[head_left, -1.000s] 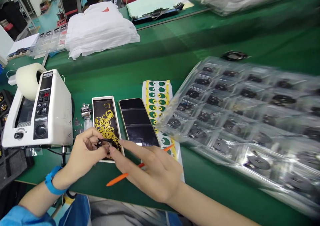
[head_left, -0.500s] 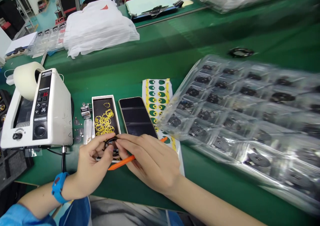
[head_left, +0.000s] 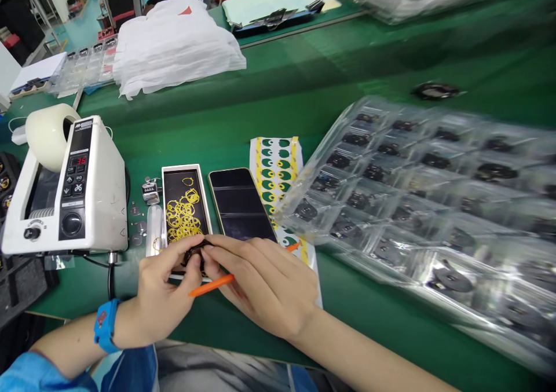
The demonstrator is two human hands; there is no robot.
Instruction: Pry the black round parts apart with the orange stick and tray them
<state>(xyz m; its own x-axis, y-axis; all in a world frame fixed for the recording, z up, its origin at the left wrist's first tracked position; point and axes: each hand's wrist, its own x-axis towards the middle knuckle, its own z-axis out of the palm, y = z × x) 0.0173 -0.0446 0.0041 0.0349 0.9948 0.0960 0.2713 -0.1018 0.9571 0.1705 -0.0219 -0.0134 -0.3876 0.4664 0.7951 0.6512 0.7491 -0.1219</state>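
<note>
**Operator:** State the grip on each side.

**Technician:** The left hand (head_left: 167, 292) is closed on a dark round component (head_left: 194, 253), pinching it between thumb and fingers. The right hand (head_left: 271, 290) has its grip around an orange pointed stick (head_left: 211, 286), which lies slantwise through the fingers. Its fingertips also meet the right side of the component.

**Operator:** Where is the component?

**Technician:** Between the two hands, above the near end of the white-rimmed box (head_left: 180, 167). Fingers cover much of it; finer detail cannot be told. Yellow rings (head_left: 185, 215) lie heaped in the box, and a smartphone (head_left: 243, 207) lies just beside it on the green worktop (head_left: 191, 131).

**Operator:** Which faults are possible from here?

**Technician:** Three, in my judgement. Drop: a slackened pinch could let the component fall among the rings, because the hold looks small and the box lies directly below. Slip: the stick's tip points toward the left thumb, so a sudden turn of the right wrist could jab skin or scratch the component. Knock: a wide rightward sweep of the right forearm (head_left: 360, 348) could strike the clear blister tray (head_left: 299, 225) and unseat the dark parts (head_left: 449, 279) in its pockets.
</note>
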